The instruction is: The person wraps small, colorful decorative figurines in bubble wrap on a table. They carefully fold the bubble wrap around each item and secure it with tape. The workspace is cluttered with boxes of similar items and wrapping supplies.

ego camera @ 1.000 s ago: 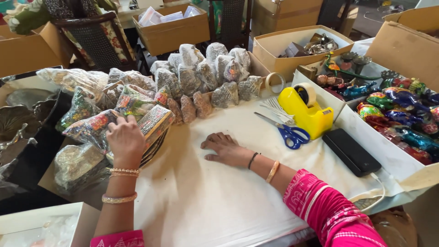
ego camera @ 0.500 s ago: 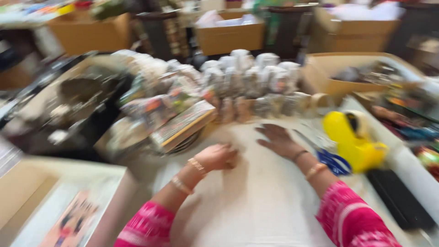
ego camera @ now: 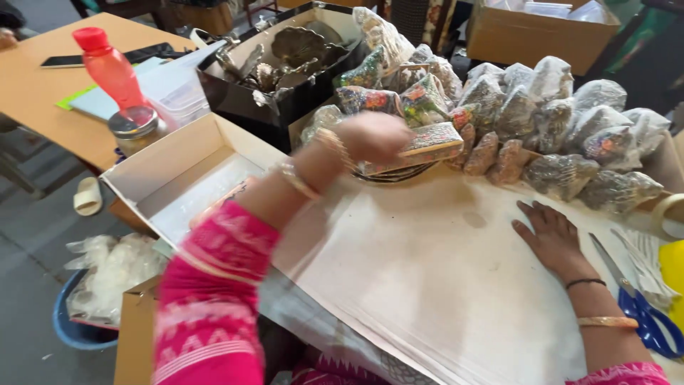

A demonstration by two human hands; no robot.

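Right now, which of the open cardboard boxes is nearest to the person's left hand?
The white-lined shallow cardboard box, just beside the left hand. The black box of metal pieces and the brown cardboard box stand farther back.

Left hand (ego camera: pixel 374 137) lifted off paper to ornate box (ego camera: pixel 426 146)

Left hand (ego camera: pixel 374 137) motion-blurred; finger positions and any grip on the patterned box (ego camera: pixel 427 145) cannot be told. Scissors (ego camera: pixel 641 303) cut off at right edge, as is the yellow object (ego camera: pixel 673 274). Wrapped packets (ego camera: pixel 570 121): contents indistinct through plastic.
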